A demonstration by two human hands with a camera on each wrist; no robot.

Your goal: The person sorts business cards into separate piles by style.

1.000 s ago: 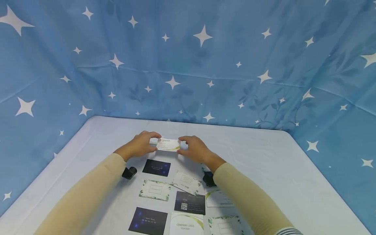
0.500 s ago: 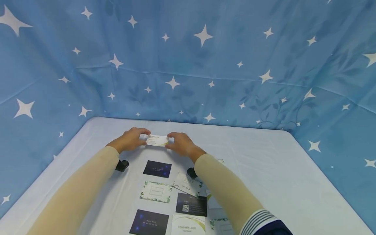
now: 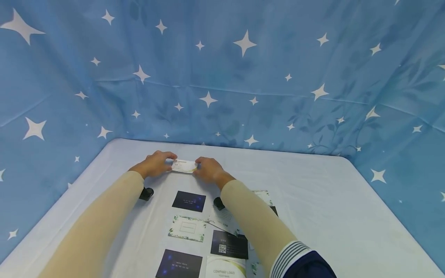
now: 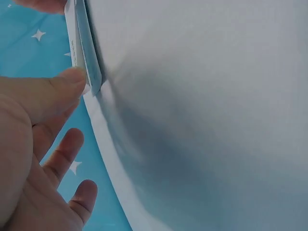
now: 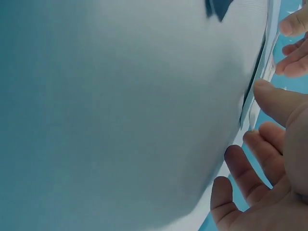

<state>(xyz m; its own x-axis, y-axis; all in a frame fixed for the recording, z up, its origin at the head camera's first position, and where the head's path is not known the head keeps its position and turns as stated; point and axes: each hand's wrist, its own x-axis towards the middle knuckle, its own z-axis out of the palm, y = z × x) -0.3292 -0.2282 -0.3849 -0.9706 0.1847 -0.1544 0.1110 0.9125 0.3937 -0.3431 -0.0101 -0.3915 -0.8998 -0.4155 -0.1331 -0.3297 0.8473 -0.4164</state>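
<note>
A white business card (image 3: 184, 166) with print and a gold curve at its corner is held between both hands at the back of the table. My left hand (image 3: 155, 164) pinches its left end between thumb and index finger, the other fingers spread loose in the left wrist view. At the right end my right hand (image 3: 208, 170) holds it likewise. Seen nearly edge-on in the left wrist view, the card (image 4: 79, 53) overlaps a bluish-white layer (image 4: 91, 57) close to the white cloth.
Nearer lie a dark blue card (image 3: 189, 201), a leaf-bordered card (image 3: 187, 228), a black card with a QR code (image 3: 229, 244), another dark blue card (image 3: 179, 264) and a COMPANY LOGO card (image 3: 226, 267). The right sleeve (image 3: 259, 216) covers several more. A blue star-patterned curtain (image 3: 222, 77) rises behind.
Both hands have carried the white card left and slightly back, then barely shifted. The sliver of another card seen behind its left end a second ago is now hidden.
</note>
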